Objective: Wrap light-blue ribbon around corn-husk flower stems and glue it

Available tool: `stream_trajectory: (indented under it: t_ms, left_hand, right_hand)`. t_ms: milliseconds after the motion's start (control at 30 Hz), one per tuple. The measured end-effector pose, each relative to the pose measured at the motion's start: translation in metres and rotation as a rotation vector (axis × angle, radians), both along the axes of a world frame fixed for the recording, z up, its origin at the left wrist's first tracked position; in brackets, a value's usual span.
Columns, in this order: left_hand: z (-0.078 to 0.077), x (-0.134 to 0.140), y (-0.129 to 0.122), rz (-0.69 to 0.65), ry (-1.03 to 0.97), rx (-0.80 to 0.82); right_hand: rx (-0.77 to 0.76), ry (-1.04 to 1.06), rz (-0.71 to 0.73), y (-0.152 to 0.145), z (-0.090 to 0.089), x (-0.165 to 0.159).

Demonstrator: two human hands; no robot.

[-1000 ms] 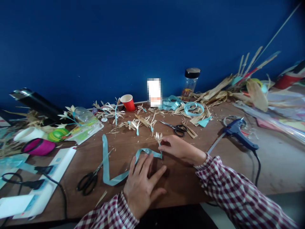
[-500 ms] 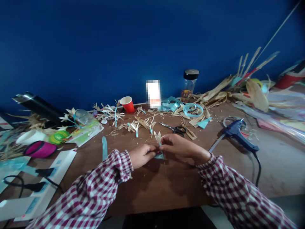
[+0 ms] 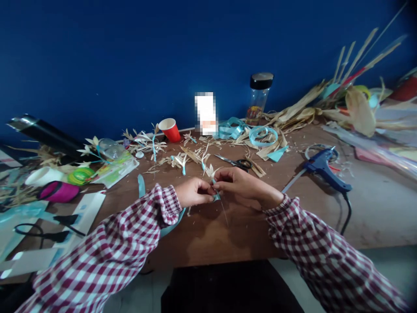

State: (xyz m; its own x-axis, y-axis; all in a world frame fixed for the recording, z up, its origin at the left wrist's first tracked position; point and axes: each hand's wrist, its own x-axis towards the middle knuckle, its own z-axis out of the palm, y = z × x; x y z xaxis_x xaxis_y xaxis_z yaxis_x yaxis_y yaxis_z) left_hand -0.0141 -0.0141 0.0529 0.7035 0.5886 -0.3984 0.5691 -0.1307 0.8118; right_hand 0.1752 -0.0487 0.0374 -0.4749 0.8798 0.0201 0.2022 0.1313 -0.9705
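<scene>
Between my two hands is a small corn-husk flower [image 3: 210, 171] with pale petals pointing up. My right hand [image 3: 239, 184] pinches it just below the petals. Close beside it, my left hand [image 3: 195, 191] is closed with thumb and fingertips on a light blue ribbon [image 3: 216, 198] at the flower's base. More blue ribbon runs under my left wrist and shows again beyond the forearm. A thin strand hangs below the flower. Just past my hands lie scissors [image 3: 236, 162] with black handles, and several similar husk flowers with blue-wrapped stems.
A blue glue gun [image 3: 325, 169] lies at the right. At the back stand a red paper cup [image 3: 171, 130], a lidded jar [image 3: 259, 98] and coils of blue ribbon [image 3: 263, 137]. A white power strip [image 3: 86, 213] and a magenta cuff-like item [image 3: 60, 191] are at the left.
The view has tilted downward, so the table's front edge sits higher. My fingers have drawn closer together at the flower's stem, and the thin strand now shows more clearly below.
</scene>
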Motion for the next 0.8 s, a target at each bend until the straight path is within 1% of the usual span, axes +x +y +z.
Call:
stream_trajectory:
  t_ms: [200, 300, 400, 567, 667, 733, 800]
  left_hand:
    - [-0.006, 0.001, -0.003, 0.137, 0.002, -0.129]
    - [-0.009, 0.0, -0.003, 0.185, 0.003, -0.162]
    - [-0.011, -0.001, -0.006, 0.248, 0.008, -0.23]
    - [-0.016, 0.0, -0.015, 0.377, -0.059, -0.333]
    - [-0.019, 0.001, -0.019, 0.457, -0.093, -0.395]
    - [-0.02, 0.001, -0.02, 0.466, -0.105, -0.415]
    - [-0.02, 0.001, -0.02, 0.446, -0.107, -0.404]
  right_hand:
    - [-0.038, -0.012, -0.046, 0.0, 0.0, -0.003]
    - [-0.037, 0.033, -0.062, 0.0, -0.005, -0.004]
    - [-0.021, 0.069, -0.055, 0.001, -0.01, -0.005]
    - [-0.012, 0.05, -0.066, 0.002, -0.011, -0.007]
    - [-0.037, 0.042, -0.068, 0.001, -0.009, -0.008]
    - [-0.056, 0.038, -0.06, 0.001, -0.009, -0.009]
    - [-0.058, 0.033, -0.052, 0.001, -0.009, -0.009]
